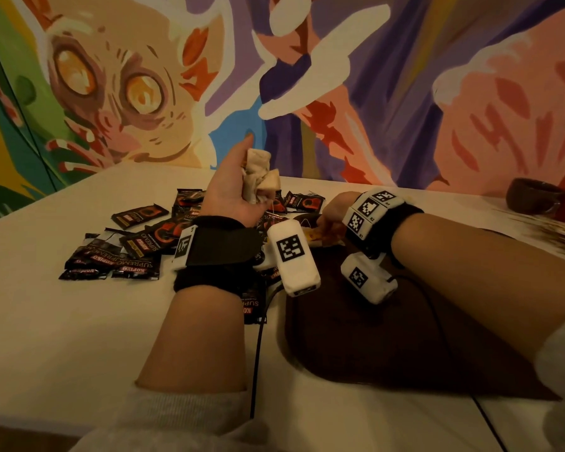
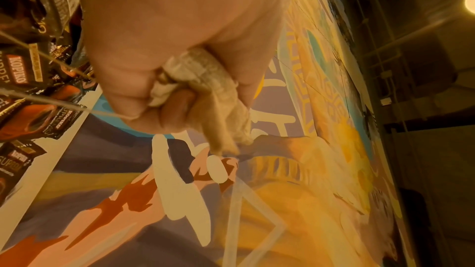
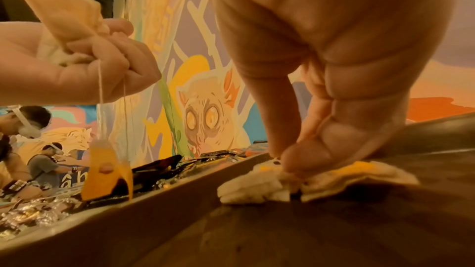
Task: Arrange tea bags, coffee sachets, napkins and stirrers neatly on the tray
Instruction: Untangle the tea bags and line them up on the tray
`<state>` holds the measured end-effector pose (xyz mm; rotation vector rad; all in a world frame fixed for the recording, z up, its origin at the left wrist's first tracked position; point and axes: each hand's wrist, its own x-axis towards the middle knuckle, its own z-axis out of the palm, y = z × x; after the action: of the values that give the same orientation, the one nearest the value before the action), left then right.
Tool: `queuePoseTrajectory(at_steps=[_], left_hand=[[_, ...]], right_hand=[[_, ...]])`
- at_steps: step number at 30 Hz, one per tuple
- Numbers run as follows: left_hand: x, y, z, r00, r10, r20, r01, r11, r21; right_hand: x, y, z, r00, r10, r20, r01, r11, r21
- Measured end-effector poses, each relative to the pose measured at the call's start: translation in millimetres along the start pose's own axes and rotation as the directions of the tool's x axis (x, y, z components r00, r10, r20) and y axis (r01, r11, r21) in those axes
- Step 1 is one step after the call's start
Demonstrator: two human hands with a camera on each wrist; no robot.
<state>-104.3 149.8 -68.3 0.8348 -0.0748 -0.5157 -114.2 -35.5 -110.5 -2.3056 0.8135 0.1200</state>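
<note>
Tea bags (image 1: pixel 261 177) bunched in left hand (image 1: pixel 232 187) grip, frame centre, tags dangling on strings. Right hand (image 3: pixel 334 96) pinching another tea bag (image 3: pixel 270 186) on tray (image 1: pixel 388 347). Light, soft, tearable; strings tangle; take by paper body.

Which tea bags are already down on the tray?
The ones under the right hand: those tea bags lie on the tray, while the left hand holds its bunch up in the air.
</note>
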Motion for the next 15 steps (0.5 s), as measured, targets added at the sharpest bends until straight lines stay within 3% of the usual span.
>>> queuePoseTrajectory(at_steps=[5,9,15], left_hand=[[4,-4,1,0.999,-0.021,0.034,0.022,1.000,-0.006],[5,-9,5,0.993,-0.016,0.116,0.020,0.999,-0.034],[4,-21,13,0.980,-0.014,0.198,0.007,0.999,0.033]], right_hand=[[-40,-16,-17,0.997,0.084,0.001,-0.082,0.976,0.200],[-68,-23,-24,0.995,-0.096,-0.022,0.093,0.846,0.525],[-105,-27,-27,0.934,-0.327,-0.144,0.326,0.614,0.719]])
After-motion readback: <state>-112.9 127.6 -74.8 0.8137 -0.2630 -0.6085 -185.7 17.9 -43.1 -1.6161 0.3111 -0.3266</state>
